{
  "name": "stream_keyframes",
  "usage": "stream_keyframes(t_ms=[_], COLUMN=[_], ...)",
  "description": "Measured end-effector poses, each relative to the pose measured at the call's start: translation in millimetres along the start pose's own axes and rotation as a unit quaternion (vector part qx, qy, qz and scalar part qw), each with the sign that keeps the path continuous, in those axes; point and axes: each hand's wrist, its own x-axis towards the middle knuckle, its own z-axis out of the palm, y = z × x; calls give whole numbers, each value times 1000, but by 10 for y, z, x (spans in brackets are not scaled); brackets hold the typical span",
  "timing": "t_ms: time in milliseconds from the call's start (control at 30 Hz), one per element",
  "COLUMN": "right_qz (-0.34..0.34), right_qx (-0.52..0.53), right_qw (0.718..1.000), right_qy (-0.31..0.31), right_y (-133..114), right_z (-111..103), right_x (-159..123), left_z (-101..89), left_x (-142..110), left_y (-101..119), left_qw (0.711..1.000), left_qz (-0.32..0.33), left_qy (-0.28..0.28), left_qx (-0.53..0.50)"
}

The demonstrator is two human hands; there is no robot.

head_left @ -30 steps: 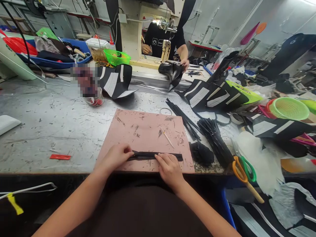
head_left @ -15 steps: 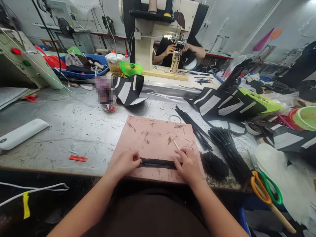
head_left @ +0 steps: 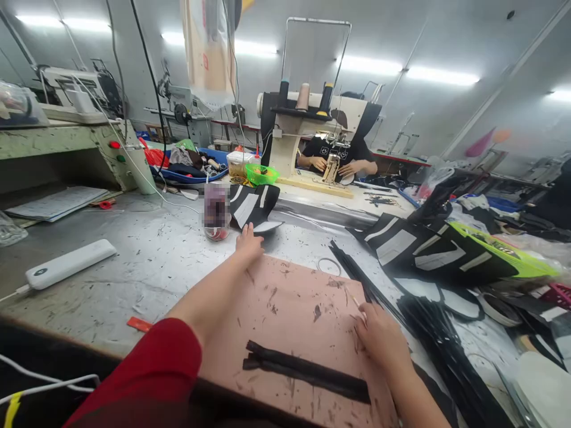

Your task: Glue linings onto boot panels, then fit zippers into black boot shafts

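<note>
My left hand (head_left: 250,242) stretches forward, fingers extended and apart, at the near edge of a black fabric piece (head_left: 267,205) with white strips on it. Whether the fingertips touch the piece, I cannot tell. A clear jar (head_left: 217,233), partly blurred out, stands just left of that hand. My right hand (head_left: 379,333) is closed on a thin white stick (head_left: 357,303) over the right side of the pink board (head_left: 285,315). Flat black strips (head_left: 307,371) lie across the board's near part, with neither hand on them.
Long black strips (head_left: 437,333) lie right of the board. Beyond them is another black piece (head_left: 428,246) with white strips. A white power bank (head_left: 71,263) and an orange-red tag (head_left: 139,324) lie left. A person sits behind the sewing machine (head_left: 285,148).
My left hand has let go of the black strips and reached forward to the black fabric piece. My right hand has left the strips, still holding the stick. The view has tilted up.
</note>
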Motion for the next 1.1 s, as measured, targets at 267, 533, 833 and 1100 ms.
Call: stream_keyframes(t_ms=[267, 533, 833, 1100], right_qz=[83, 37, 247, 265], right_qx=[308, 758, 781, 694], right_qw=[948, 643, 572, 659], right_qy=[-19, -105, 45, -119], right_y=[-44, -1120, -859, -837], right_z=[-88, -543, -1262, -1412], right_x=[-149, 195, -170, -667], left_z=[-442, -593, 33, -75], left_x=[300, -1133, -2645, -2879], left_y=[195, 752, 34, -557], left_qw=[989, 880, 838, 897], left_qz=[72, 298, 446, 280], left_qy=[121, 195, -116, 8], left_qx=[-53, -315, -290, -342])
